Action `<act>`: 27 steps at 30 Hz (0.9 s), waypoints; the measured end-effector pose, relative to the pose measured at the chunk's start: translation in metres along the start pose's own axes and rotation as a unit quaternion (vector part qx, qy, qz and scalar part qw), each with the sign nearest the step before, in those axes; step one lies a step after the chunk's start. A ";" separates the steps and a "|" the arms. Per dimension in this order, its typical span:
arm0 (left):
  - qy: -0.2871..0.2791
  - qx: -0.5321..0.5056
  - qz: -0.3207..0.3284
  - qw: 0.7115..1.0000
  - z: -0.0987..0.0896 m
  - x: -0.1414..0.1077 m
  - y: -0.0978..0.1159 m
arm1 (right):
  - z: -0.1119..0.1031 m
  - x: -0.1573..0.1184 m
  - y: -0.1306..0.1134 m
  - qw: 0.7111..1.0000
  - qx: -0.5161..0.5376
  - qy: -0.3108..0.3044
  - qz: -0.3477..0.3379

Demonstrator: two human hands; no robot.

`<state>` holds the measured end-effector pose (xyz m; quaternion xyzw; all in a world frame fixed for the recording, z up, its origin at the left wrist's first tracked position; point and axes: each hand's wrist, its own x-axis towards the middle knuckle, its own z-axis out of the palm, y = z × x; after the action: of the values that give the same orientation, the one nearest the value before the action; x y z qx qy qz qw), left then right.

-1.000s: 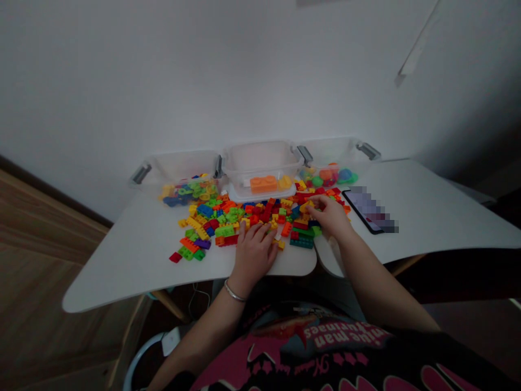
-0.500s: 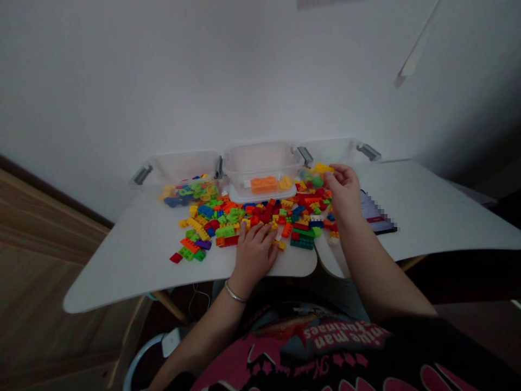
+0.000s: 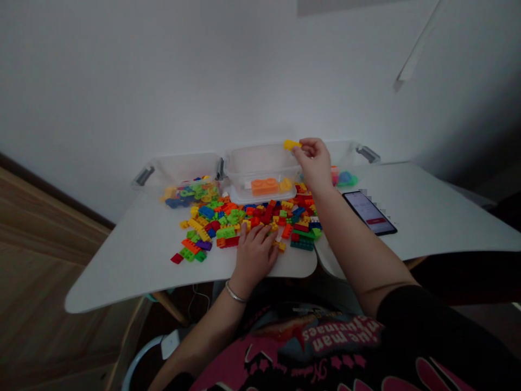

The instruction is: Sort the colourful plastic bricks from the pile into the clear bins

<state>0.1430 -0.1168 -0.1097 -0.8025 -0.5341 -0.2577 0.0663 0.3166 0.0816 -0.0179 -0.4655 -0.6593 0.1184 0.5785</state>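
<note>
My right hand (image 3: 312,164) is raised over the back rim of the middle transparent plastic bin (image 3: 254,162), pinching a yellow toy brick (image 3: 292,144) between its fingers. My left hand (image 3: 254,256) rests flat at the front of a loose heap of multicoloured toy bricks (image 3: 252,218), fingers spread and touching bricks, holding none. Inside the middle bin lie an orange brick (image 3: 264,186) and a smaller yellow one (image 3: 285,184).
A left bin (image 3: 189,168) holds mixed small bricks, and a right bin (image 3: 344,152) holds rounded coloured pieces behind my right hand. A smartphone (image 3: 368,213) lies on the white table (image 3: 122,260) right of the heap. A wall stands behind the bins.
My right hand has moved left from the right bin to above the middle bin, carrying the yellow brick. The smartphone is now uncovered. My left hand has stayed in place.
</note>
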 end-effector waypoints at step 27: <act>0.001 0.002 -0.002 1.000 0.001 0.000 0.000 | 0.005 -0.018 -0.016 0.965 -0.239 -0.103 -0.011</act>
<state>0.1435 -0.1166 -0.1103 -0.8012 -0.5356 -0.2580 0.0677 0.3026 0.0612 -0.0203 -0.5679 -0.7300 -0.0018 0.3804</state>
